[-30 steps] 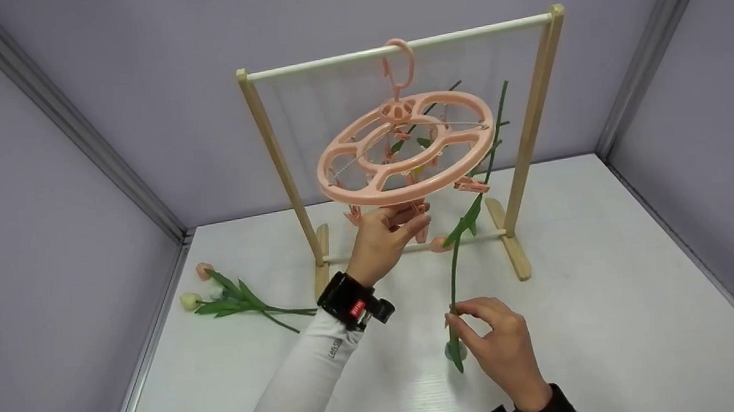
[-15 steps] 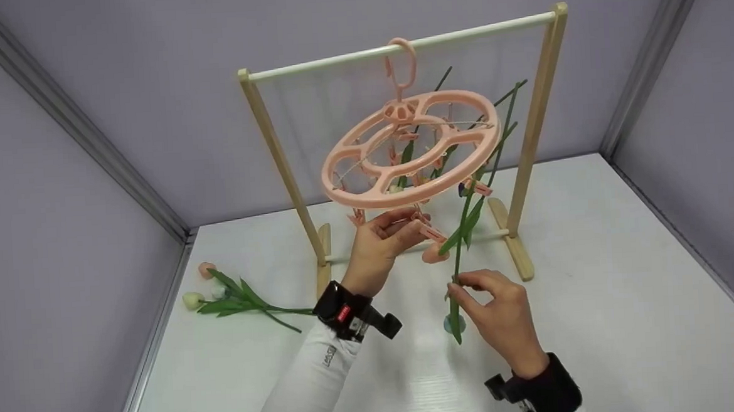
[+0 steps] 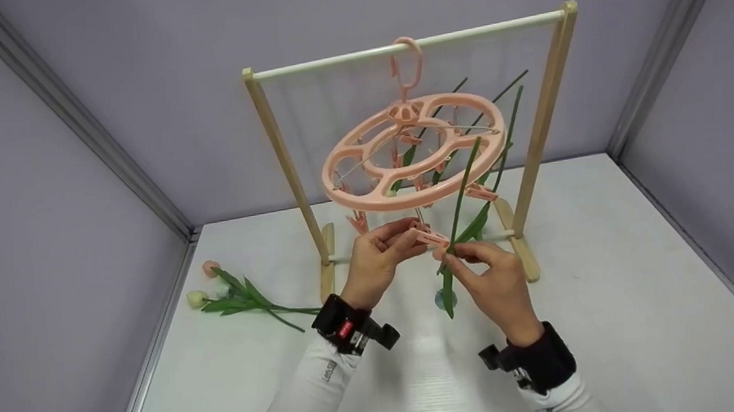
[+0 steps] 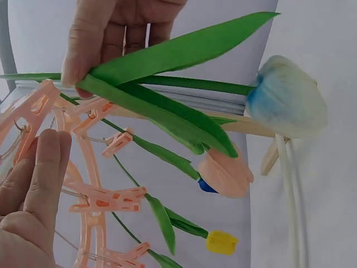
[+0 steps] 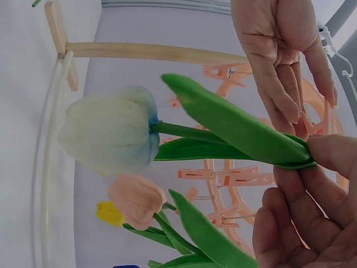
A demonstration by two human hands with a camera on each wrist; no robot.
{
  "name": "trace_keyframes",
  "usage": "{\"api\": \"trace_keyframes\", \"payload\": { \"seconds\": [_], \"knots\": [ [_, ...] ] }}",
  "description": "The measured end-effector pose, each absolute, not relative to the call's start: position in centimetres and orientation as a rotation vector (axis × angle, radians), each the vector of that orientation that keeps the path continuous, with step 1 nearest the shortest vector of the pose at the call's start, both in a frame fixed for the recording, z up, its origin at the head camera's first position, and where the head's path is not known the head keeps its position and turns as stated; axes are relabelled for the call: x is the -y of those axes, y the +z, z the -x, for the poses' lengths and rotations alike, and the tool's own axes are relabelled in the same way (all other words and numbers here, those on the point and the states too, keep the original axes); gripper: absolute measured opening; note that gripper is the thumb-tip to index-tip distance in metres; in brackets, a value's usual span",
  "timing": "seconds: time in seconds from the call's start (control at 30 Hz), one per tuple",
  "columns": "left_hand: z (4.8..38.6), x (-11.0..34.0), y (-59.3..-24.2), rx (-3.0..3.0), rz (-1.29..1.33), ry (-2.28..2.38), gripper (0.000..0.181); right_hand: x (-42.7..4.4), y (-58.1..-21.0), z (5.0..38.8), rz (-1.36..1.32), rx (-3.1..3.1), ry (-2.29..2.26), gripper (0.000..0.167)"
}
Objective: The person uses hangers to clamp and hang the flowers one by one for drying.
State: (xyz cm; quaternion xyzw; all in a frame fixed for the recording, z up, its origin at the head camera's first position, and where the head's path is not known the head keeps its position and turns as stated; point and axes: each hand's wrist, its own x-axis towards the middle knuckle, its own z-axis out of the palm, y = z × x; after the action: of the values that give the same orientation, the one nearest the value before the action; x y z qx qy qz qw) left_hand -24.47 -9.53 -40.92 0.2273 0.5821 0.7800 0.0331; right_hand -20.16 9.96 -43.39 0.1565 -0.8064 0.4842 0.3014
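Note:
My left hand (image 3: 376, 259) pinches a pink clothes peg (image 3: 431, 237) that hangs from the front rim of a round pink drying hanger (image 3: 398, 199). Between the thumb and fingers of my right hand (image 3: 497, 287) is the stem of an artificial tulip (image 5: 109, 131), upside down, its bloom white tinged with blue. Its stem stands right beside the peg's tip; whether the peg has it between its jaws I cannot tell. Behind, a peach tulip (image 4: 226, 173) and a yellow tulip (image 4: 222, 242) also hang head down at the hanger.
A wooden stand (image 3: 542, 128) with a white rod (image 3: 334, 60) carries the hanger by its hook. Left on the white table (image 3: 194, 378) lie loose tulips (image 3: 240, 300), among them a peach one and a cream one. More pink pegs (image 4: 109, 198) dangle round the hanger.
My right hand has risen with the white-blue tulip, bringing its stem up to the peg. The left hand keeps hold of the peg, now tilted sideways toward the stem.

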Motion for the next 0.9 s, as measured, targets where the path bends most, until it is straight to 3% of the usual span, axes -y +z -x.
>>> {"api": "trace_keyframes", "payload": {
  "seconds": [0.9],
  "knots": [
    [24.0, 8.5, -42.3, -1.72, -0.719, 2.541, 0.034, -9.9, -42.4, 21.0, -0.476, 2.124, 1.274, 0.016]
  ]
}}
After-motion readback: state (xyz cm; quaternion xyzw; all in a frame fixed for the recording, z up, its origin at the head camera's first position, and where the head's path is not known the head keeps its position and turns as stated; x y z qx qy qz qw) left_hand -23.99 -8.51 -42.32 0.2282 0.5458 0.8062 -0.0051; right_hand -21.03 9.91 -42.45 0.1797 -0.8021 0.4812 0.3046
